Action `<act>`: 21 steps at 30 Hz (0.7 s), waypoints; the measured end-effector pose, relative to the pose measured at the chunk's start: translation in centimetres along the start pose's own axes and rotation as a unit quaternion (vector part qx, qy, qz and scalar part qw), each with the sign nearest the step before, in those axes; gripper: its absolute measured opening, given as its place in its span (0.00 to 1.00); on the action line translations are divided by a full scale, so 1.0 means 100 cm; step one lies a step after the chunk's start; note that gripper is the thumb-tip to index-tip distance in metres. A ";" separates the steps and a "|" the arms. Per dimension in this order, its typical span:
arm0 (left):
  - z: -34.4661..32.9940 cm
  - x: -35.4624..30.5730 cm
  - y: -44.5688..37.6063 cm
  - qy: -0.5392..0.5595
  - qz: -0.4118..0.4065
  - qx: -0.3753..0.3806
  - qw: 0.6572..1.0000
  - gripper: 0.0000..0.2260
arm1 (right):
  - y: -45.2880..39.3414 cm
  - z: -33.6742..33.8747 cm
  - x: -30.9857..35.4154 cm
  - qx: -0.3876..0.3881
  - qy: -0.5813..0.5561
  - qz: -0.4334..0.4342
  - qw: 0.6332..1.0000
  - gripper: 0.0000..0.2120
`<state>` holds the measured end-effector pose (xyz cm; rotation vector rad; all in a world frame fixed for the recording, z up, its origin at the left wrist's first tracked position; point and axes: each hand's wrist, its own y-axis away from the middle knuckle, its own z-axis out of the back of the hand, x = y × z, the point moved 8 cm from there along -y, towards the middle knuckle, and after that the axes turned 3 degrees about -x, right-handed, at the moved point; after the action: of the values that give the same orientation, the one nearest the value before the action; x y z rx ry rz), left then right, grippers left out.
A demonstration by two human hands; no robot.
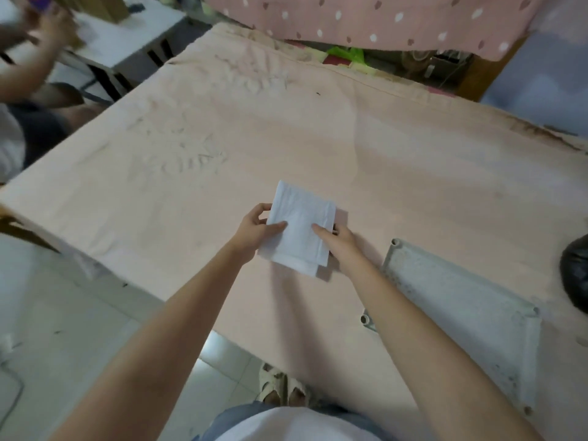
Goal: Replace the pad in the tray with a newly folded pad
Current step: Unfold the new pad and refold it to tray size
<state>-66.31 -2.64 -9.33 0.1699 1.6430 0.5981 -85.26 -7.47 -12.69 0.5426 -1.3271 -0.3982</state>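
Soft white folded rectangular pad [299, 227] pinched between left hand [257, 229] and right hand [342, 240].

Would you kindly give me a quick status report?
Both hands, left and right, pinch folded pad above table. Tray right of it. Nothing in the way.

— Any writing to read here, a label, a brand, a number?

— None. The pad [299, 227] is plain white, with no print showing.

— And the tray [461, 307]?

— Bare grey, no marks that read as letters. The bench [254, 138] cloth carries only creases.
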 end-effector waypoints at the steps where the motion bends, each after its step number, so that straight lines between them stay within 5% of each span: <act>1: 0.012 0.000 0.008 0.010 -0.004 -0.010 1.000 0.17 | 0.004 -0.013 -0.003 0.031 -0.008 -0.011 0.999 0.22; 8: 0.098 0.011 0.069 0.041 -0.021 -0.111 0.993 0.16 | 0.045 -0.097 -0.011 0.216 -0.058 -0.006 0.975 0.07; 14: 0.157 0.033 0.113 0.050 -0.022 -0.195 0.979 0.15 | 0.070 -0.153 -0.018 0.231 -0.013 0.037 0.972 0.05; 21: 0.205 0.054 0.129 0.050 0.002 -0.207 0.977 0.13 | 0.085 -0.193 -0.029 0.246 0.016 0.066 0.967 0.06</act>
<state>-50.53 16.54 -8.91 -0.1648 1.5758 0.9501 -67.23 3.84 -12.91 0.8620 -1.4260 0.0591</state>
